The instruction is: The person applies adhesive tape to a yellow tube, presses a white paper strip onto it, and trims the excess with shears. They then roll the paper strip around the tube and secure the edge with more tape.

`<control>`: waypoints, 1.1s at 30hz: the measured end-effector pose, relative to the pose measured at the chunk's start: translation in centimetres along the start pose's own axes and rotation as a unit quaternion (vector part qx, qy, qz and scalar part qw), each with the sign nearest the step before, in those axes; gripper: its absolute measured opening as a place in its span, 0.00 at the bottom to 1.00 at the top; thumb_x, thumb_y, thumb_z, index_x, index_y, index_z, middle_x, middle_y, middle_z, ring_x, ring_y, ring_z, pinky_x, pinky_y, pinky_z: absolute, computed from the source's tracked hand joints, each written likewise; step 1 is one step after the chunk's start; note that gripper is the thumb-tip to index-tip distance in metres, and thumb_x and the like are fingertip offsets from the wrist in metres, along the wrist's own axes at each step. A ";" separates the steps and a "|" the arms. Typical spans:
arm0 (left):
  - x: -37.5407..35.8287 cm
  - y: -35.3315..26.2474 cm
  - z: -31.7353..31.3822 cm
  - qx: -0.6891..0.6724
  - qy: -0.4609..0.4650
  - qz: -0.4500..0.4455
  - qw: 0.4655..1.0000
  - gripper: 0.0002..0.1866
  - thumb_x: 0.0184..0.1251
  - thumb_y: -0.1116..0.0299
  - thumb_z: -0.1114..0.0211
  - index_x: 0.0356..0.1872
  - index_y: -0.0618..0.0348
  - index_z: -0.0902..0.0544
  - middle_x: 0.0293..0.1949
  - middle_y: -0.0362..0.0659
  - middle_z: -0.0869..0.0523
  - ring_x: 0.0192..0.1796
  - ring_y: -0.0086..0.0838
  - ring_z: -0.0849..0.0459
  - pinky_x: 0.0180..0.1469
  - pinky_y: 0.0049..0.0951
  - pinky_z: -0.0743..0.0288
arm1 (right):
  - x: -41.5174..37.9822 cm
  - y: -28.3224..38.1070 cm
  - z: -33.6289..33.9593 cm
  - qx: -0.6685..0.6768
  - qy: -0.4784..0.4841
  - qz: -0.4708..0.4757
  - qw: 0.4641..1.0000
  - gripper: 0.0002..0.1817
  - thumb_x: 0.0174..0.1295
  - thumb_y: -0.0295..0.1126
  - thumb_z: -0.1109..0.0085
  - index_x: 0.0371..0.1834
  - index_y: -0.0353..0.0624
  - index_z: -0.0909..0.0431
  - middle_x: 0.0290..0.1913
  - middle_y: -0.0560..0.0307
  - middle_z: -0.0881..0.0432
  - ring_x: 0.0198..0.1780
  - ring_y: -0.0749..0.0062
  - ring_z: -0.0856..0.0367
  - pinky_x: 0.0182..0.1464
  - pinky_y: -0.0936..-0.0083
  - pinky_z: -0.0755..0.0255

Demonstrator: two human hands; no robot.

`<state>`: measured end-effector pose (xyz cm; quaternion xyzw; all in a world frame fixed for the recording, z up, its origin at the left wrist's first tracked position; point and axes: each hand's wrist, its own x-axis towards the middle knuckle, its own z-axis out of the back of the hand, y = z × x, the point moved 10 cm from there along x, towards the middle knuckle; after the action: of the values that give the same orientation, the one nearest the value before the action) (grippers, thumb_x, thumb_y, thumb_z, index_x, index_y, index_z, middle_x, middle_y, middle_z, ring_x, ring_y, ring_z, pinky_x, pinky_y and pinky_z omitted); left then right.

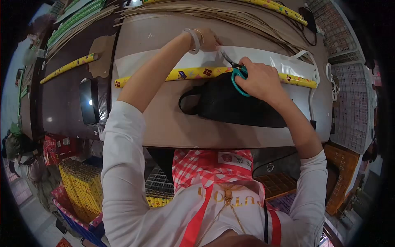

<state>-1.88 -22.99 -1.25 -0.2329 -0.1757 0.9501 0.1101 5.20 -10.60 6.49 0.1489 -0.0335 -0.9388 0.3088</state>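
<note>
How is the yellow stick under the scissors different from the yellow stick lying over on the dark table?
The yellow stick by the scissors looks longer and lies nearly level across the tan table; the other yellow stick looks shorter and lies slanted on the dark table. The first sits against white paper, with the right hand and teal scissors over it; the second lies alone, untouched. The left hand presses the paper. Both wear yellow patterned wrapping.

Brown worktable, wire racks alongside, orange crates below
</note>
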 end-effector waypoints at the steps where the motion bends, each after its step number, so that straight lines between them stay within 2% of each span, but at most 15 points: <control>1: 0.0 0.1 -0.1 0.001 0.000 0.000 1.000 0.18 0.59 0.58 0.44 0.51 0.43 0.20 0.47 0.42 0.17 0.49 0.35 0.20 0.53 0.31 0.28 | 0.0 0.0 0.0 0.004 -0.007 -0.001 1.000 0.22 0.53 0.47 0.50 0.42 0.40 0.29 0.31 0.43 0.19 0.38 0.48 0.20 0.42 0.55 0.31; 7: 0.6 0.5 -0.3 -0.007 0.000 -0.027 1.000 0.19 0.57 0.57 0.41 0.51 0.45 0.19 0.46 0.41 0.16 0.48 0.32 0.19 0.53 0.28 0.28 | 0.0 0.2 -0.4 0.021 0.002 -0.015 1.000 0.23 0.55 0.47 0.51 0.43 0.37 0.30 0.31 0.42 0.19 0.38 0.46 0.20 0.45 0.55 0.32; 9: 0.6 1.0 -0.6 -0.082 0.023 -0.008 0.996 0.19 0.56 0.57 0.40 0.50 0.47 0.19 0.46 0.40 0.16 0.48 0.31 0.19 0.53 0.27 0.28 | 0.0 0.4 -0.5 0.028 0.006 -0.018 0.999 0.23 0.55 0.47 0.51 0.42 0.36 0.30 0.32 0.41 0.19 0.39 0.46 0.21 0.46 0.55 0.33; 14: 0.4 0.6 -0.3 -0.046 0.005 -0.006 0.999 0.19 0.56 0.57 0.39 0.49 0.49 0.18 0.46 0.41 0.16 0.48 0.29 0.19 0.53 0.26 0.28 | 0.1 0.7 -0.8 0.052 0.013 -0.034 0.998 0.24 0.55 0.46 0.53 0.42 0.34 0.31 0.33 0.39 0.19 0.40 0.45 0.21 0.48 0.55 0.33; 15: 0.4 0.6 -0.2 -0.024 -0.005 0.000 1.000 0.19 0.56 0.57 0.39 0.48 0.50 0.18 0.46 0.41 0.16 0.48 0.29 0.19 0.53 0.26 0.28 | 0.1 0.7 -0.9 0.053 0.012 -0.036 0.998 0.24 0.55 0.46 0.53 0.42 0.34 0.31 0.33 0.39 0.19 0.40 0.45 0.21 0.48 0.55 0.33; 17: 0.6 0.8 -0.5 -0.036 -0.001 -0.006 0.999 0.19 0.57 0.57 0.39 0.48 0.50 0.18 0.46 0.41 0.16 0.48 0.29 0.19 0.53 0.26 0.28 | 0.2 0.5 -1.0 0.022 0.007 -0.052 0.998 0.24 0.56 0.48 0.51 0.48 0.40 0.31 0.35 0.42 0.19 0.40 0.47 0.21 0.46 0.57 0.31; 22: 0.1 0.7 -0.5 -0.075 0.011 -0.003 0.997 0.19 0.58 0.56 0.41 0.49 0.51 0.18 0.46 0.40 0.16 0.49 0.30 0.19 0.54 0.27 0.29 | 0.1 0.5 -1.0 0.031 -0.004 -0.057 0.998 0.24 0.56 0.47 0.52 0.48 0.40 0.31 0.35 0.41 0.19 0.40 0.46 0.21 0.46 0.56 0.31; 24: 1.7 0.9 -0.9 0.021 -0.032 -0.064 0.997 0.18 0.59 0.57 0.42 0.48 0.52 0.18 0.46 0.41 0.16 0.49 0.31 0.19 0.54 0.27 0.29 | 0.2 0.4 -1.1 0.036 0.000 -0.061 0.998 0.24 0.56 0.47 0.52 0.49 0.40 0.31 0.35 0.41 0.19 0.41 0.46 0.21 0.47 0.57 0.31; 25: 1.2 0.5 -0.5 0.024 -0.033 -0.065 0.997 0.18 0.59 0.57 0.42 0.48 0.52 0.18 0.46 0.41 0.16 0.49 0.31 0.19 0.54 0.27 0.29 | 0.4 0.4 -1.2 0.044 0.004 -0.058 0.997 0.24 0.57 0.47 0.52 0.49 0.40 0.31 0.35 0.41 0.19 0.41 0.46 0.21 0.47 0.57 0.31; 27: 0.2 0.5 -0.3 -0.031 -0.010 -0.015 0.999 0.19 0.59 0.58 0.42 0.49 0.53 0.19 0.46 0.41 0.16 0.48 0.31 0.19 0.54 0.27 0.29 | 0.4 0.2 -1.1 0.053 0.004 -0.057 0.997 0.24 0.57 0.47 0.53 0.49 0.40 0.32 0.36 0.42 0.19 0.42 0.46 0.21 0.47 0.57 0.31; 29: 0.0 0.4 -0.2 -0.050 -0.010 -0.016 0.999 0.19 0.58 0.58 0.42 0.48 0.52 0.18 0.46 0.41 0.16 0.49 0.31 0.19 0.54 0.26 0.29 | 0.4 0.5 -0.6 0.092 -0.011 -0.032 0.995 0.23 0.55 0.47 0.52 0.37 0.32 0.31 0.30 0.38 0.20 0.38 0.45 0.21 0.44 0.56 0.31; 31: -0.2 0.5 -0.1 -0.068 -0.010 -0.018 0.997 0.18 0.57 0.59 0.42 0.48 0.52 0.18 0.46 0.41 0.16 0.49 0.31 0.19 0.54 0.26 0.29 | 0.6 0.2 -0.8 0.095 -0.019 -0.024 0.995 0.23 0.56 0.47 0.52 0.37 0.33 0.30 0.31 0.38 0.20 0.38 0.45 0.21 0.44 0.56 0.30; 33: -0.4 0.3 0.0 -0.081 -0.022 -0.030 0.996 0.18 0.59 0.58 0.42 0.45 0.57 0.19 0.44 0.44 0.15 0.45 0.33 0.18 0.51 0.28 0.27 | 0.7 0.0 -0.8 0.098 -0.028 -0.015 0.995 0.23 0.56 0.47 0.51 0.37 0.33 0.30 0.31 0.39 0.20 0.38 0.46 0.21 0.43 0.56 0.30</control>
<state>-1.62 -23.41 -1.18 -0.2149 -0.2609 0.9341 0.1153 4.89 -11.03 5.55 0.1529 -0.1317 -0.9393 0.2776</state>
